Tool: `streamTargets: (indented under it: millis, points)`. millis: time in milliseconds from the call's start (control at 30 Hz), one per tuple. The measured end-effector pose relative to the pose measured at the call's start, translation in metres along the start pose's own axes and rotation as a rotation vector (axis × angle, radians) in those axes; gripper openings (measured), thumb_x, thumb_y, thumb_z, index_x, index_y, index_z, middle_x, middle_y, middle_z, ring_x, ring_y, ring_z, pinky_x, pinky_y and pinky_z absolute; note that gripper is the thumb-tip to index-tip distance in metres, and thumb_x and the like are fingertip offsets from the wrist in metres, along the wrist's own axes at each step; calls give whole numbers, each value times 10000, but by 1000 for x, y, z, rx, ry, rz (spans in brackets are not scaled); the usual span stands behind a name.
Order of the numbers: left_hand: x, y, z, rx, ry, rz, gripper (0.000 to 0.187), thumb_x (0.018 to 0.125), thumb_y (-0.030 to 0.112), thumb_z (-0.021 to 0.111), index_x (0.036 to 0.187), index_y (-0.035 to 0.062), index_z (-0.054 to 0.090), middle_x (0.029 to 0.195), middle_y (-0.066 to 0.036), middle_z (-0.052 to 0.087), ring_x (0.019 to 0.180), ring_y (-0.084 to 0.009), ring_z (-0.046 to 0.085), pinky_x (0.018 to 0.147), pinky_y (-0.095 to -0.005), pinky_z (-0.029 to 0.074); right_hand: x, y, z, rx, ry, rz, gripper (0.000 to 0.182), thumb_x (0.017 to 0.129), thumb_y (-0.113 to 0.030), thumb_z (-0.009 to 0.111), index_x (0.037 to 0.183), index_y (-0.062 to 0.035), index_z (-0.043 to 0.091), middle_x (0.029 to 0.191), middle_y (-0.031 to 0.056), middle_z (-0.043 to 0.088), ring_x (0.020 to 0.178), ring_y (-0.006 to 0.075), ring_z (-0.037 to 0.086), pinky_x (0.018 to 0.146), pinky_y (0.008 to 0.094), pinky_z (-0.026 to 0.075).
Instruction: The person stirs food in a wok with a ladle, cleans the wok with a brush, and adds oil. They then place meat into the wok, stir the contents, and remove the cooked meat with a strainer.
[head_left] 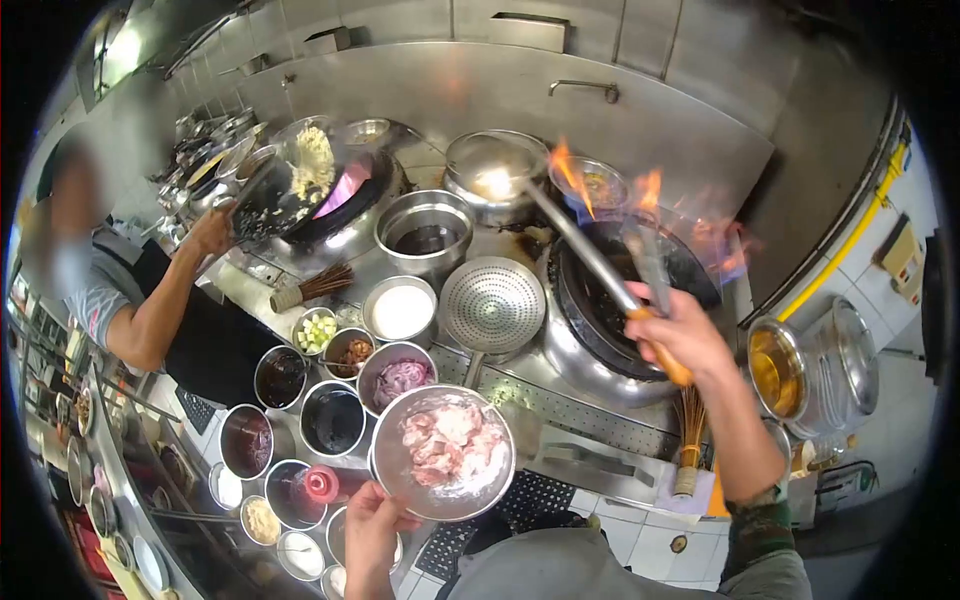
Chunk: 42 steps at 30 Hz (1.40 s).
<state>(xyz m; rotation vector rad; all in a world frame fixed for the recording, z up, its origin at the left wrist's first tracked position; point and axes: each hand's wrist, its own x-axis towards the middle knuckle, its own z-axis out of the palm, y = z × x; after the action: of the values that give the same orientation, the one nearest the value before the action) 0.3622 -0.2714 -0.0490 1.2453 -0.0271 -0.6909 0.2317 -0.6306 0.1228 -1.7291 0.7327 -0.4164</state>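
Near the bottom middle, my left hand [375, 530] grips the rim of a metal bowl [388, 425] holding pale pink raw meat [450, 445]. At the right, my right hand [672, 335] is closed around the wooden handle [640, 318] of a long metal ladle [580, 240]. The ladle's round end is over a pot [497, 215] behind the perforated strainer [492, 305]. Below and beyond my right hand is a dark wok [590, 310] on a burner, with orange flames [648, 190] at its far side.
At left, a co-worker [150, 300] tosses food in another wok [265, 205]. Several ingredient containers, including white powder [402, 310] and sliced onion [400, 380], stand left of the strainer. A red-capped bottle [322, 484] is near my left hand; an oil pot [777, 370] stands at right.
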Motion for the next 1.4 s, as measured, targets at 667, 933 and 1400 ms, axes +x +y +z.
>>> streamTargets:
  millis: [667,933,1400]
  points:
    - [-22,-45,9,-235,210,78,32,813,-23,526,806,8,520,705,-105,620,515,-161,621,487,-256,558,222,-23,123,427,-466,452,98,763,-55,627,779,-24,535,664,76,584,551,125,590,413,203,468]
    - [-19,-43,2,-216,220,103,37,820,-11,537,818,16,513,711,-105,618,512,-153,607,467,-250,551,167,-18,83,1167,-657,472,185,820,-63,606,868,21,448,831,90,533,605,101,603,428,175,489]
    - [-1,-8,31,-115,51,102,64,834,18,546,800,56,507,693,-56,608,509,-121,597,452,-225,521,1,-12,-60,1139,-319,130,205,906,-162,547,950,34,506,849,74,566,623,80,570,420,190,444]
